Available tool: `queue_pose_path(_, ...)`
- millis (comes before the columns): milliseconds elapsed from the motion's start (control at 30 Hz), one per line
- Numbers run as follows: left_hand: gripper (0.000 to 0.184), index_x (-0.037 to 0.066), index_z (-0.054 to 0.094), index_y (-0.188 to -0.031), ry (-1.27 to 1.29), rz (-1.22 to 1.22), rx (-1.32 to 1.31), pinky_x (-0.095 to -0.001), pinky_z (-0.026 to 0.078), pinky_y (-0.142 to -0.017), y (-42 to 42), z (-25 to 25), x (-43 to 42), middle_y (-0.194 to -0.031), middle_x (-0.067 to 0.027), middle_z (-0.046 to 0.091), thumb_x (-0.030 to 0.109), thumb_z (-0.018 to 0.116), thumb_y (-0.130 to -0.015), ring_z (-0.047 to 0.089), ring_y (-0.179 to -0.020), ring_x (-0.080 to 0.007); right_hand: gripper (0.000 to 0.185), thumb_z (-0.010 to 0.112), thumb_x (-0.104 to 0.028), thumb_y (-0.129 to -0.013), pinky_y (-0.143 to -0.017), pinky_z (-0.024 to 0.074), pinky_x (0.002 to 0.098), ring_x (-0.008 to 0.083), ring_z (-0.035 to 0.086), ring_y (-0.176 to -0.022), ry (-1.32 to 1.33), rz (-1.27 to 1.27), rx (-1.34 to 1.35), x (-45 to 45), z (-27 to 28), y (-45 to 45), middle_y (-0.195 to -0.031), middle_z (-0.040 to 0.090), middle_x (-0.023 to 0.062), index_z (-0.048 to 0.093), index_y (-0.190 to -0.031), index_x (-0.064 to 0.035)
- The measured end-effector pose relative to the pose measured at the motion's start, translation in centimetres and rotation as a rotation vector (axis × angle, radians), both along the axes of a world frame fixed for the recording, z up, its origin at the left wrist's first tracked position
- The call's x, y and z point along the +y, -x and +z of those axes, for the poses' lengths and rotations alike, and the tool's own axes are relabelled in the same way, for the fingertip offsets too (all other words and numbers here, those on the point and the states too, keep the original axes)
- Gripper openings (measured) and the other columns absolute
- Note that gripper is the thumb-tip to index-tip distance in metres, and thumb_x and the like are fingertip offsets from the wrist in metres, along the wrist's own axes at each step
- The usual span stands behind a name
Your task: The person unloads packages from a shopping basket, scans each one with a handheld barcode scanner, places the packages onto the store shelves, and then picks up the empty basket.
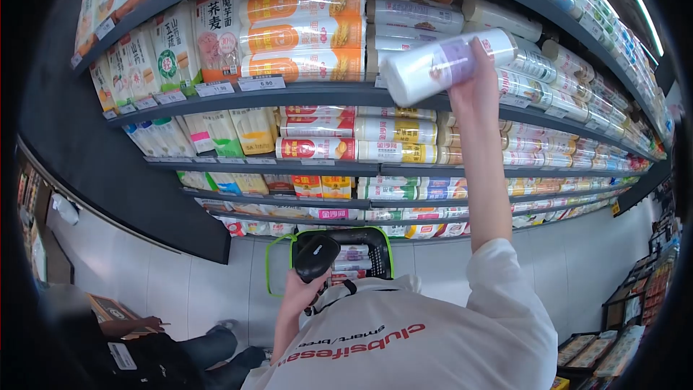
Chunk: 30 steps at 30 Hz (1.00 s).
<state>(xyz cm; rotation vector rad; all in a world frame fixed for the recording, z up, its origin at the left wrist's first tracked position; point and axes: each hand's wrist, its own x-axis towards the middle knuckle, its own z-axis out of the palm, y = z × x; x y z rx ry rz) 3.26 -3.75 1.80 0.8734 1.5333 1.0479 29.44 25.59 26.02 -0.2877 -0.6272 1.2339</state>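
My right hand point(474, 78) is raised in front of the upper shelf, its fingers wrapped round a white and purple noodle pack point(440, 71). The pack is a cylinder, held tilted with its left end lower. Down by my body, my left hand point(307, 295) is closed round the grip of a black handheld barcode scanner point(316, 257). Beneath the scanner stands a black shopping basket point(388, 249) with a green rim. Several noodle packs point(352, 263) lie inside it; the scanner partly hides them.
Shelves point(317, 92) full of noodle packs curve across the front, with price tags along their edges. A dark panel point(144, 180) closes their left end. Another person's hand point(148, 325) and dark clothing show at lower left. Display racks point(635, 274) stand at right.
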Motion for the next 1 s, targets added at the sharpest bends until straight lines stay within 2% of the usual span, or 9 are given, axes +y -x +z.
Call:
queue_pose_path(133, 0.02, 0.001, 0.067, -0.095, -0.074, 0.023, -0.026, -0.025, 0.043, -0.052, -0.2, -0.7, -0.7, -0.07, 0.0006, 0.063, 0.012, 0.077, -0.081, 0.055, -0.058, -0.0065, 0.033, 0.061, -0.013, -0.094, -0.093, 0.0509, 0.0428, 0.0254, 0.061, -0.106, 0.073, 0.015, 0.151, 6.6, 2.4, 1.3, -0.113, 0.059, 0.0123, 0.049, -0.121, 0.0018)
queue_pose_path(233, 0.02, 0.001, 0.069, -0.091, -0.099, 0.043, -0.049, -0.0253, 0.043, -0.053, -0.1, -0.6, -0.9, -0.069, 0.001, 0.063, 0.015, 0.078, -0.081, 0.055, -0.059, -0.0063, 0.027, 0.055, -0.018, -0.097, -0.095, 0.049, 0.0477, 0.0291, 0.061, -0.107, 0.085, -0.101, 0.19, 10.9, 3.3, 3.4, -0.115, 0.061, 0.0133, 0.052, -0.12, -0.0033)
queue_pose_path(333, 0.019, 0.001, 0.069, -0.091, -0.124, 0.069, -0.079, -0.0249, 0.043, -0.052, 0.1, -0.3, -1.6, -0.069, 0.0013, 0.063, 0.015, 0.078, -0.081, 0.055, -0.059, -0.006, 0.026, 0.057, -0.015, -0.096, -0.089, 0.0523, 0.0453, 0.0291, 0.064, -0.102, 0.103, -0.19, 0.236, 13.4, 3.8, 4.7, -0.112, 0.063, 0.0119, 0.055, -0.12, -0.0039)
queue_pose_path(433, 0.019, 0.001, 0.069, -0.091, -0.121, 0.115, -0.087, -0.0243, 0.042, -0.051, 0.6, -1.1, -2.1, -0.069, 0.0017, 0.063, 0.015, 0.078, -0.082, 0.055, -0.058, -0.0055, 0.042, 0.063, -0.01, -0.09, -0.083, 0.0567, 0.0394, 0.0269, 0.066, -0.1, 0.108, -0.201, 0.327, 15.1, 3.8, 4.8, -0.117, 0.06, 0.0183, 0.047, -0.123, 0.0108)
queue_pose_path(533, 0.02, 0.001, 0.069, -0.09, -0.089, 0.138, -0.085, -0.0239, 0.041, -0.05, 0.7, -1.0, -2.7, -0.069, 0.0018, 0.062, 0.015, 0.079, -0.082, 0.054, -0.057, -0.0052, 0.05, 0.067, -0.009, -0.086, -0.082, 0.0565, 0.0422, 0.0267, 0.064, -0.105, 0.288, -0.283, 0.324, 16.3, 3.4, 5.4, -0.121, 0.06, 0.017, 0.047, -0.128, 0.0065)
queue_pose_path(600, 0.02, 0.001, 0.069, -0.09, -0.085, 0.136, -0.084, -0.0239, 0.041, -0.049, 0.8, -1.0, -2.8, -0.069, 0.0019, 0.062, 0.015, 0.079, -0.082, 0.054, -0.056, -0.0052, 0.048, 0.063, -0.011, -0.088, -0.084, 0.0556, 0.0416, 0.0272, 0.064, -0.107, 0.361, -0.314, 0.308, 16.8, 2.8, 5.9, -0.123, 0.06, 0.0169, 0.045, -0.131, 0.0036)
queue_pose_path(833, 0.019, 0.0, 0.069, -0.091, -0.081, 0.112, -0.086, -0.0243, 0.042, -0.05, 1.5, -1.4, -2.4, -0.069, 0.0015, 0.062, 0.015, 0.078, -0.082, 0.055, -0.058, -0.0057, 0.046, 0.046, -0.017, -0.096, -0.091, 0.0522, 0.0395, 0.0288, 0.062, -0.112, 0.408, 0.056, -0.444, 16.8, 2.0, 1.2, -0.129, 0.059, 0.0167, 0.041, -0.14, -0.0069)
queue_pose_path(933, 0.02, 0.0, 0.069, -0.09, -0.056, 0.094, -0.077, -0.0243, 0.042, -0.051, 1.8, -1.7, -2.1, -0.068, 0.0013, 0.063, 0.015, 0.078, -0.082, 0.056, -0.058, -0.006, 0.038, 0.052, -0.018, -0.095, -0.09, 0.0528, 0.0415, 0.028, 0.063, -0.111, 0.586, 0.397, -0.516, 15.3, 2.9, -3.3, -0.125, 0.063, 0.0152, 0.054, -0.131, -0.0074)
queue_pose_path(1000, 0.02, 0.0, 0.069, -0.09, -0.056, 0.092, -0.073, -0.0243, 0.042, -0.051, 1.9, -1.6, -1.6, -0.068, 0.0012, 0.063, 0.015, 0.078, -0.082, 0.056, -0.057, -0.0061, 0.035, 0.059, -0.022, -0.091, -0.091, 0.0526, 0.0421, 0.0293, 0.064, -0.11, 0.403, 0.158, -1.153, 11.8, 4.4, -5.2, -0.122, 0.065, 0.0156, 0.061, -0.122, -0.0056)
